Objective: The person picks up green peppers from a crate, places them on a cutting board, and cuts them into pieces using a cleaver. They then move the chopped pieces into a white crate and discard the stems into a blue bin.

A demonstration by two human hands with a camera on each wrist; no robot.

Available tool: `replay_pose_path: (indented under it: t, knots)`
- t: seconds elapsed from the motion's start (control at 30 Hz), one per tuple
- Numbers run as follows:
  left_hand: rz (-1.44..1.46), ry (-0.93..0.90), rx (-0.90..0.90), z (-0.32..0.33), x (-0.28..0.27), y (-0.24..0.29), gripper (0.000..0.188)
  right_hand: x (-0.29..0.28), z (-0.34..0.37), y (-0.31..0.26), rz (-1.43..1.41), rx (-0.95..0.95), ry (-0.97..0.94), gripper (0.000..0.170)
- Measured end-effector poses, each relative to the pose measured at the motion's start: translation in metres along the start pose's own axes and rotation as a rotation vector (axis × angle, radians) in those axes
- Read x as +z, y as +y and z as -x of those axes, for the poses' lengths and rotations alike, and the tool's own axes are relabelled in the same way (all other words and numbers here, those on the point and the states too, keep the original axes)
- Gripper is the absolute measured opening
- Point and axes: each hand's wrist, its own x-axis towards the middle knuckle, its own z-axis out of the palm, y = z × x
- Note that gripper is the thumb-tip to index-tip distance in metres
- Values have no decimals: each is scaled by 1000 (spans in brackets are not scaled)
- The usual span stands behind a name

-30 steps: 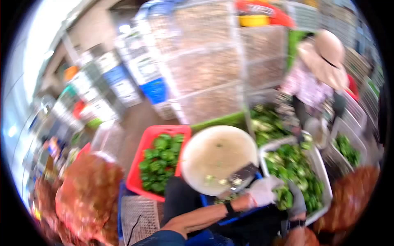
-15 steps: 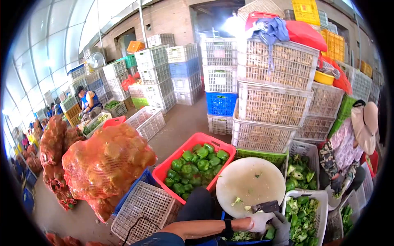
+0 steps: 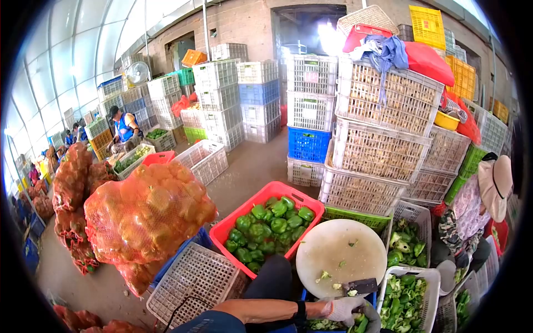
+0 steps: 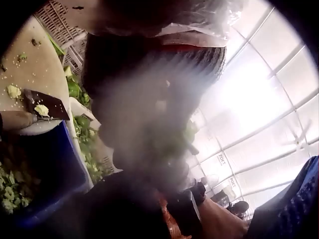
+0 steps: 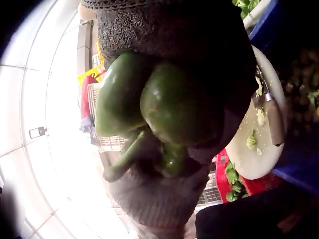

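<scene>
Low in the head view, the left hand, in a whitish glove, and the right hand, in a dark grey glove, meet around a green pepper. The right wrist view shows the pepper as two glossy lobes, with its stem by the pale-gloved fingers below and the right hand gripping from above. Blur hides most of the left wrist view. A cleaver with a wooden handle lies on a round white board, among pepper scraps.
A red crate of whole peppers stands left of the board, a white crate of cut peppers right. Further left are an upturned-looking grey crate and an orange net sack. Stacked crates rise behind; a person in a hat sits at right.
The view has swung left. Both hands have moved from over the white crate of cut peppers to beside the board's near edge, still holding a pepper; the cleaver remains on the board.
</scene>
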Motion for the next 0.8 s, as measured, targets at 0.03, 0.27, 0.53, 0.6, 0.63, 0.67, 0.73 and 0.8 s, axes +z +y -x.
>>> replay_pose_path:
  t: [0.03, 0.27, 0.53, 0.6, 0.63, 0.67, 0.73, 0.8]
  knots:
    - [-41, 19, 20, 4, 5, 11, 63, -2, 1, 1, 3, -15, 6, 57]
    - [-733, 171, -270, -20, 7, -9, 56, 4, -4, 3, 17, -294, 252, 55]
    - [-899, 265, 83, -62, 13, -12, 42, -9, 10, -16, -72, -619, 522, 52]
    - [-842, 175, 102, -74, 5, -10, 42, -16, 15, -23, -153, -611, 456, 55]
    - [-756, 136, 23, -80, 5, -7, 43, -20, 16, -26, -105, -614, 464, 55]
    - [-669, 102, -58, -84, 7, -2, 44, -25, 17, -28, -53, -611, 469, 55]
    - [-609, -17, -90, -98, 10, 7, 51, -30, 22, -31, 127, -576, 495, 55]
    - [-643, -183, -242, -108, 9, 4, 54, -37, 25, -38, 377, -539, 538, 54]
